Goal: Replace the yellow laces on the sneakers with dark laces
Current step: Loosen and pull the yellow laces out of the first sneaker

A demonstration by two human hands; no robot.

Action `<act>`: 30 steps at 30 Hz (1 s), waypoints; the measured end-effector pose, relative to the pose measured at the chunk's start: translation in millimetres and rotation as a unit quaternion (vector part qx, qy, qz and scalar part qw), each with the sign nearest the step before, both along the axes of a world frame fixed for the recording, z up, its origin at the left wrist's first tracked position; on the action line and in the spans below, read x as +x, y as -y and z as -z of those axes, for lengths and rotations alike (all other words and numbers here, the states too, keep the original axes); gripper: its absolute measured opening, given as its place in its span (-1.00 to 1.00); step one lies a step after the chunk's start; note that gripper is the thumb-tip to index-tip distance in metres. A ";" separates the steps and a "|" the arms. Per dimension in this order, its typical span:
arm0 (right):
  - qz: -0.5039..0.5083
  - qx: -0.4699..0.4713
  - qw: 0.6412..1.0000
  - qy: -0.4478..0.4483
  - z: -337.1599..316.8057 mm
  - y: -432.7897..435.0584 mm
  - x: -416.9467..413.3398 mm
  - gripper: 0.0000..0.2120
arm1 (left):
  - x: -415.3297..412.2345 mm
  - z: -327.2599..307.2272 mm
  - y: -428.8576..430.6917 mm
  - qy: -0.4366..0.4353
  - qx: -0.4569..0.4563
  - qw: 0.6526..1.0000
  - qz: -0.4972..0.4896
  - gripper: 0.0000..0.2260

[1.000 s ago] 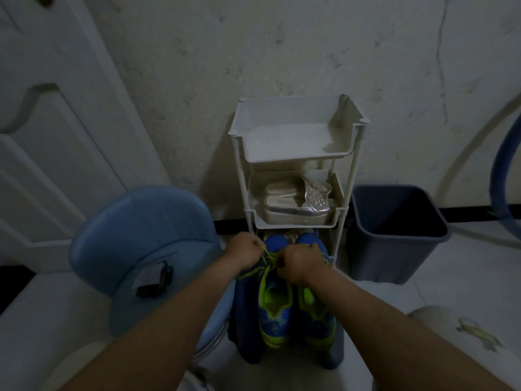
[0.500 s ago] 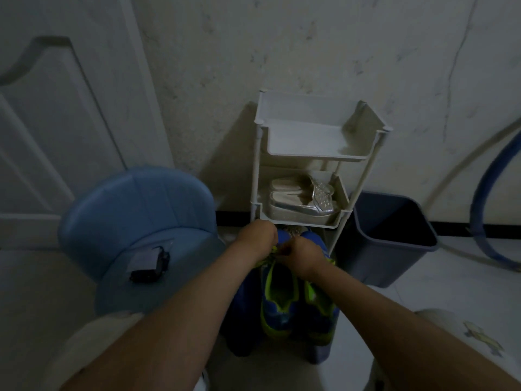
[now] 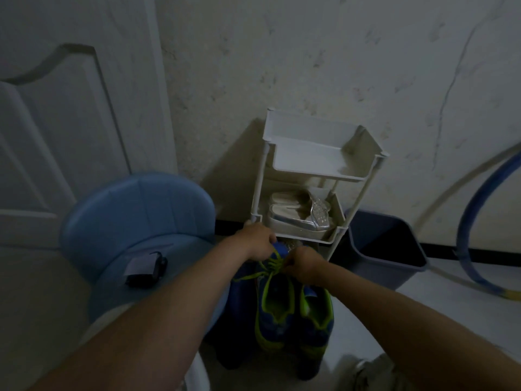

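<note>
A yellow lace [image 3: 271, 263] is pinched by the curled left hand [image 3: 258, 240] and right hand [image 3: 304, 265] over blue sneakers [image 3: 275, 313]. Light, limp and soft, it is probably best gripped near an eyelet.

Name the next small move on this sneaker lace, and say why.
Probably pull the yellow lace out of the next eyelets near the toe. The left hand and the right hand both grip its strands over the sneaker on the left. The lace fans out slack, with one end trailing off to the left, but it seems threaded at the toe. No dark lace is in view.
</note>
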State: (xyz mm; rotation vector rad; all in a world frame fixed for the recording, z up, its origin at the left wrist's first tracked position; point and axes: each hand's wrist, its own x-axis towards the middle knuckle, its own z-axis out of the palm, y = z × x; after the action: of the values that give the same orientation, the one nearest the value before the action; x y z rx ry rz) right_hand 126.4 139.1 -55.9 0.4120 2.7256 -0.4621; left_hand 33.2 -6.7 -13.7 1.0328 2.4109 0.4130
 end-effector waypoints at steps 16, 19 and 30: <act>-0.003 -0.150 0.986 -0.070 11.9 -14.2 -11.3 -0.66 | -8.1 17.0 -14.8 -0.001 -0.034 0.997 0.065 -0.83; 0.024 -0.179 0.980 -0.090 22.3 -12.2 -10.0 -0.72 | -11.2 20.5 -16.3 -0.045 -0.072 0.993 0.078 -0.86; 0.014 -0.161 0.984 -0.071 25.6 -18.9 6.9 -0.84 | -29.3 -0.1 -9.9 -0.135 -0.042 0.990 -0.009 -0.87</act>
State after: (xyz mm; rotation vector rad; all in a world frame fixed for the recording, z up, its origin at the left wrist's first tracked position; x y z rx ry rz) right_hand 133.3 158.0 -81.5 0.3412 2.7118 -0.9557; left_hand 3.9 3.3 -13.6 1.0901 2.6526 0.1858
